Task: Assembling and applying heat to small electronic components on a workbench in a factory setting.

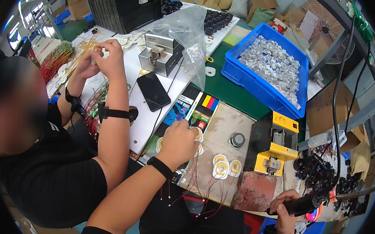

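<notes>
My left hand (pixel 178 143) is closed, fingers curled down among white rounded plates with yellow rings (pixel 198 150); its fingertips are hidden, so what it pinches cannot be made out. Thin red and black wires (pixel 196 172) run from these plates toward the table's front edge. More of the same ringed plates (pixel 221 169) lie to the right of it. My right hand (pixel 284 207), at the lower right, is wrapped round a black cylindrical hand tool (pixel 305 204) with a cord. A round metal-rimmed speaker (pixel 236 140) sits on the worn board between my hands.
A yellow and black machine (pixel 277 143) stands right of the speaker. Behind is a blue crate (pixel 263 83) of small whitish parts. A black phone (pixel 153 91) and a grey metal device (pixel 160 54) lie left. A co-worker's hands (pixel 102 59) hold something small. Black cables (pixel 338 93) hang at right.
</notes>
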`<state>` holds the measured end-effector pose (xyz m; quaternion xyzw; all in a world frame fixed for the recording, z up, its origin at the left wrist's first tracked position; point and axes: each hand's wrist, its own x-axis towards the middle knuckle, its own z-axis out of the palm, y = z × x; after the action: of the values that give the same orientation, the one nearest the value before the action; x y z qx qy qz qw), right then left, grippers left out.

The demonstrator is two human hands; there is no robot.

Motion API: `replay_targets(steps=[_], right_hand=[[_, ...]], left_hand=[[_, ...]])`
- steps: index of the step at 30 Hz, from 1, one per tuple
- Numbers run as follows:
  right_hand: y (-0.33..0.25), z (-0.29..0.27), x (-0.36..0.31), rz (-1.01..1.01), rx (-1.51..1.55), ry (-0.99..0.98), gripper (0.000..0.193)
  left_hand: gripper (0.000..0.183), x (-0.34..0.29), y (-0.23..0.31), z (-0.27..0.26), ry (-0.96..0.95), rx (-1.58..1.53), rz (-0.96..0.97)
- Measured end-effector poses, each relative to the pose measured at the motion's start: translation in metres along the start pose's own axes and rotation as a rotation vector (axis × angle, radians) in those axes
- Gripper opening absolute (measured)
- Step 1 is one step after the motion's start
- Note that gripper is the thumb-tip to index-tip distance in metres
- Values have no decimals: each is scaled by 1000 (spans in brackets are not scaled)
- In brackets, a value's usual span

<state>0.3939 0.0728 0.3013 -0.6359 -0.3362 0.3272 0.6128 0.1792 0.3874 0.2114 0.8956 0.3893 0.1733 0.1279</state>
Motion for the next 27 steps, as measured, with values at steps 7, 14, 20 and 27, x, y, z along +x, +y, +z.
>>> replay_targets(steps=[7,14,20,27], right_hand=[[2,-13,4,23,12,-52,36],[8,-36,-9,39,-1,-44,33],[11,-50,-20,96,52,-18,32],[17,-59,-28,98,22,2,32]], left_hand=[[29,4,1,-2,-71,55,-2],[30,7,7,-1,-49,76,-4],[32,-6,35,-20,-3,18,-110],[28,-35,55,12,76,130,-133]])
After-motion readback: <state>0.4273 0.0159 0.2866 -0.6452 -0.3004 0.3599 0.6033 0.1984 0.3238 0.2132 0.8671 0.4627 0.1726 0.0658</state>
